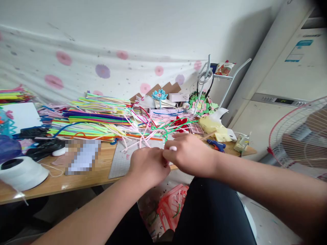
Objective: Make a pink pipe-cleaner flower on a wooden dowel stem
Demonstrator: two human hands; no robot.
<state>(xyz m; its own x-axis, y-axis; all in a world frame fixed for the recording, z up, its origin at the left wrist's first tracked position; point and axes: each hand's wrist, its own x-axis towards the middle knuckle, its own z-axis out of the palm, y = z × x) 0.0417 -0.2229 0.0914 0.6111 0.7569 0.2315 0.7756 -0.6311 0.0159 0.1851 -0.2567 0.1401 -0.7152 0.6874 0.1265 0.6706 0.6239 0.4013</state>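
My left hand (148, 165) and my right hand (190, 153) meet over the table's front edge, both with curled fingers. From between the fingers of my right hand pokes the fuzzy tip of a pale pink pipe cleaner (173, 148). Most of that piece is hidden. My left hand is closed right against the right one, and its own fingers cover whatever it pinches. Just behind the hands, pale pink pipe cleaners (143, 139) lie loose across a grey cutting mat (118, 162). A red pipe-cleaner flower (179, 123) rests farther back.
Bundled coloured pipe cleaners (97, 117) are heaped at the back left. A white thread cone (24, 173) stands on the wooden table (58, 182). To the right are a blue glue gun (216, 145) and a fan (301, 132). A red plastic bag (172, 207) lies below.
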